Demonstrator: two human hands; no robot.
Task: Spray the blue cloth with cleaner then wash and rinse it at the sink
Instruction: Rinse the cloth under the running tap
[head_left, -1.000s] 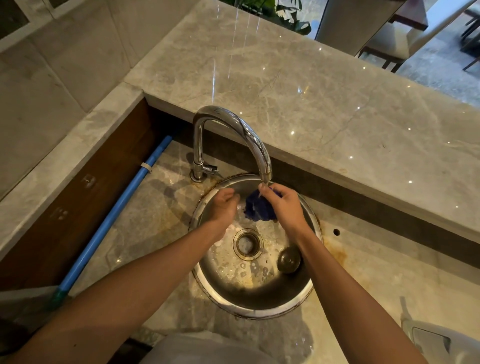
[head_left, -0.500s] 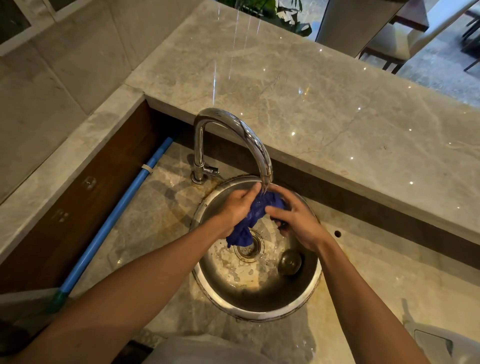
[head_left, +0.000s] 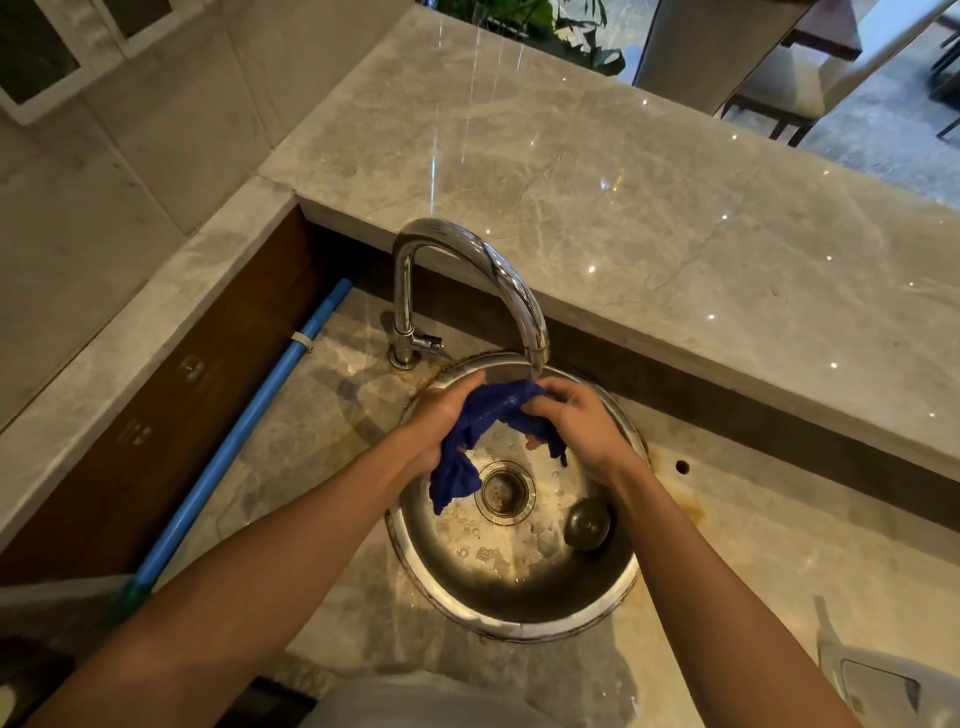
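Dim warm light — glints speckle the counter (head_left: 649, 218), edges bowed.

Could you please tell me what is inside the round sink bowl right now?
Inside the sink: a drain, a loose stopper, droplets, and the blue cloth held by both hands. The cloth's hanging end hides some of the bowl's floor.

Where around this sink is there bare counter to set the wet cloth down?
Bare patches: the raised marble ledge behind the faucet; the lower counter between the blue pipe and the sink; the counter right of the sink, past the small hole. Crowded: the basin, with both hands, the cloth and a plug.
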